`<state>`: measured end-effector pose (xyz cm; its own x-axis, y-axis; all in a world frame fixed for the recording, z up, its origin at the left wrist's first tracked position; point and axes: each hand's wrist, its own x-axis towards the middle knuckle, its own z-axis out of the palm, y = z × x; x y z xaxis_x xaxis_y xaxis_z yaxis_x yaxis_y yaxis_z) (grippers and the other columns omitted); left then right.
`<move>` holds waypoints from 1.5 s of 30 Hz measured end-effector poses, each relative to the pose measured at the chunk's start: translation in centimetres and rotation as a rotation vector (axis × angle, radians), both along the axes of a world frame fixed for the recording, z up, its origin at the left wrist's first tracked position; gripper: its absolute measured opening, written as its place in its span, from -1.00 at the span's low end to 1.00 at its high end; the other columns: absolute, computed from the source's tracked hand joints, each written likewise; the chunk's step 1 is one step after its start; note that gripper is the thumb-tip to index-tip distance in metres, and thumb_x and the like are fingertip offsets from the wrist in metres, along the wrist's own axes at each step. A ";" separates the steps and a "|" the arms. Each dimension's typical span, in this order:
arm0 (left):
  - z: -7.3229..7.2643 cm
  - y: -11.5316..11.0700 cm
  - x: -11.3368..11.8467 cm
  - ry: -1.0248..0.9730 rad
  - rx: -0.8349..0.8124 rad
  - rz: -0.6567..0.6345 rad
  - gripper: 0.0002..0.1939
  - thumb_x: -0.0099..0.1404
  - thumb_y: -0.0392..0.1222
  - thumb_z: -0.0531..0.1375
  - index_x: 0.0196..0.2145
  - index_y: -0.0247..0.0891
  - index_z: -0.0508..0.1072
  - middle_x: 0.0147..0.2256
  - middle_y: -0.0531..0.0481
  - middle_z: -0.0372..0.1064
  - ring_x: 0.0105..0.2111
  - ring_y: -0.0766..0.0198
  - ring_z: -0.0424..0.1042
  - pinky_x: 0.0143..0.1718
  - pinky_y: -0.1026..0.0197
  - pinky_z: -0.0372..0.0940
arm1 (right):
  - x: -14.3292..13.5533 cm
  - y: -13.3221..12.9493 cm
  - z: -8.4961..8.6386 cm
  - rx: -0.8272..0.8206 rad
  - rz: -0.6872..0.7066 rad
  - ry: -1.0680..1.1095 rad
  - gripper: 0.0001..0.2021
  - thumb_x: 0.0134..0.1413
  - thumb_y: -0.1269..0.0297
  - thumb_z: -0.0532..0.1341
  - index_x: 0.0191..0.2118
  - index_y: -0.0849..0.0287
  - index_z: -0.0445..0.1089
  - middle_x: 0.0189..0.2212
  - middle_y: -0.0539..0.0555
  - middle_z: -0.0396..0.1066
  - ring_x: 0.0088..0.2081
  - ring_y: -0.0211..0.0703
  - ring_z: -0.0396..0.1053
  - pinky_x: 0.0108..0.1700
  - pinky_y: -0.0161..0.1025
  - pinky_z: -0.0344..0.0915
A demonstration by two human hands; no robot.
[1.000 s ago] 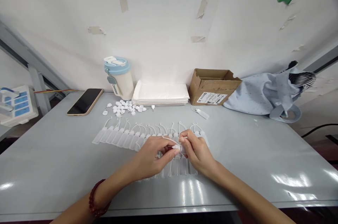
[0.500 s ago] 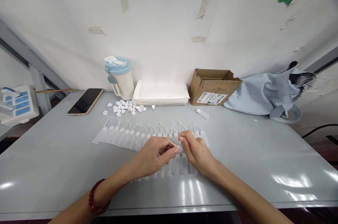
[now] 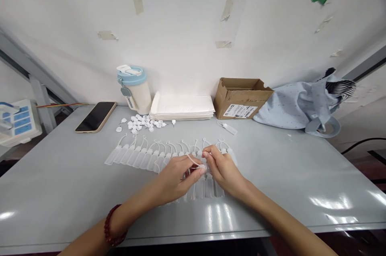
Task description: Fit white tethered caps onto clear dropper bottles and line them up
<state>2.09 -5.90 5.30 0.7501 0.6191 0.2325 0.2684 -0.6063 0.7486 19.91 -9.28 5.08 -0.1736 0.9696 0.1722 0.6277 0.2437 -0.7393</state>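
Note:
My left hand [image 3: 177, 177], with a red bead bracelet [image 3: 111, 226] on its wrist, pinches a small white cap piece [image 3: 201, 166] that has a thin looped strap. Close on its right, my right hand [image 3: 222, 169] is closed, thumb and forefinger together by the cap piece; what it grips is too small to make out. Behind and left of the hands runs a row of translucent plastic bottles [image 3: 137, 157] with thin white straps. A nearer row of similar bottles [image 3: 210, 187] lies below my hands, partly covered by them.
White round caps [image 3: 139, 121] lie piled before a cream and blue cup [image 3: 137, 93]. A phone [image 3: 96, 117] is at left, white envelopes [image 3: 182, 107] at the back. A cardboard box [image 3: 241, 99], a single bottle [image 3: 230, 128] and a light blue cloth bag [image 3: 291, 107] are at right.
The strap on the piece at my left fingertips now stands out in a raised loop. Both hands have stayed nearly in place; the whole view has shifted slightly.

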 end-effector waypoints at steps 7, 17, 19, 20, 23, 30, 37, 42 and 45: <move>-0.5 -0.1 0.2 -0.063 0.161 -0.008 -0.81 0.37 -0.27 0.04 -0.41 -0.29 0.32 -0.48 0.05 0.36 -0.46 0.35 0.34 -0.39 0.31 0.24 | -0.2 -0.3 0.3 -0.027 0.010 -0.052 -0.81 0.28 0.23 -0.17 -0.29 0.11 0.11 -0.64 -0.14 0.01 -0.67 -0.30 -0.03 -0.56 -0.34 -0.06; -1.6 -0.1 0.3 -0.058 0.651 -0.055 -0.87 0.36 -0.43 -0.02 -0.32 -0.31 0.25 -0.40 -0.09 0.36 -0.43 0.26 0.30 -0.46 0.24 0.23 | 0.2 0.0 0.9 -0.207 0.022 0.075 -0.74 0.31 0.16 -0.14 -0.35 0.11 0.12 -0.63 -0.14 0.04 -0.61 -0.30 0.07 -0.52 -0.34 0.06; -1.2 -0.1 0.2 -0.093 0.513 -0.036 -0.90 0.36 -0.40 -0.01 -0.27 -0.31 0.26 -0.37 -0.08 0.36 -0.37 0.25 0.33 -0.39 0.24 0.26 | 0.4 -0.1 1.1 -0.241 0.038 0.164 -0.73 0.31 0.12 -0.12 -0.34 0.12 0.15 -0.63 -0.14 0.06 -0.59 -0.30 0.12 -0.50 -0.35 0.11; -0.9 0.0 0.2 -0.099 0.428 -0.019 -0.91 0.37 -0.38 -0.01 -0.26 -0.31 0.27 -0.36 -0.07 0.36 -0.35 0.26 0.33 -0.36 0.24 0.27 | 0.5 -0.2 1.3 -0.247 0.057 0.203 -0.73 0.31 0.11 -0.10 -0.32 0.12 0.17 -0.62 -0.13 0.10 -0.57 -0.30 0.16 -0.48 -0.35 0.14; 0.1 0.3 0.0 -0.054 0.194 0.079 -0.86 0.38 -0.29 -0.01 -0.32 -0.29 0.30 -0.44 0.02 0.31 -0.44 0.32 0.30 -0.41 0.28 0.23 | 0.7 -0.2 1.4 -0.162 0.103 0.189 -0.79 0.29 0.13 -0.01 -0.22 0.13 0.23 -0.49 -0.04 0.31 -0.45 -0.25 0.29 -0.42 -0.34 0.20; 0.8 0.8 -0.5 -0.067 0.104 0.145 -0.82 0.38 -0.24 0.01 -0.34 -0.29 0.36 -0.51 0.06 0.28 -0.50 0.35 0.24 -0.44 0.31 0.17 | 0.7 0.0 0.9 0.151 0.160 -0.001 -0.79 0.29 0.26 -0.02 -0.13 0.17 0.32 -0.36 0.09 0.43 -0.37 -0.18 0.35 -0.32 -0.27 0.25; -0.3 1.1 -0.6 -0.141 0.316 0.022 -0.83 0.38 -0.34 -0.01 -0.33 -0.31 0.34 -0.43 -0.03 0.32 -0.44 0.33 0.26 -0.42 0.31 0.17 | 0.5 0.0 1.4 -0.061 0.174 0.028 -0.64 0.30 0.13 -0.06 -0.44 0.18 0.27 -0.60 -0.08 0.18 -0.57 -0.32 0.14 -0.48 -0.35 0.11; 0.3 3.2 -1.2 -0.031 0.263 0.077 -0.79 0.39 -0.24 0.00 -0.13 -0.29 0.40 -0.28 -0.10 0.41 -0.31 0.28 0.38 -0.29 0.27 0.28 | 2.6 1.3 1.0 -0.032 -0.020 -0.002 -0.56 0.28 0.01 -0.08 -0.46 0.19 0.28 -0.60 -0.06 0.21 -0.55 -0.29 0.19 -0.48 -0.36 0.15; 1.0 6.5 -1.8 0.336 0.214 0.322 -0.74 0.35 -0.15 0.02 -0.13 -0.26 0.43 -0.16 -0.11 0.44 -0.22 0.21 0.43 -0.26 0.26 0.31 | 6.0 3.0 0.3 0.135 -0.340 -0.088 -0.53 0.29 -0.01 -0.16 -0.28 0.22 0.34 -0.51 0.04 0.32 -0.45 -0.18 0.28 -0.38 -0.28 0.22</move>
<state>0.27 0.58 6.26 0.5839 0.7962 0.1584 0.6715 -0.5833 0.4570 25.93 -6.31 5.41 0.1345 0.9442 0.3008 0.7491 0.1018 -0.6546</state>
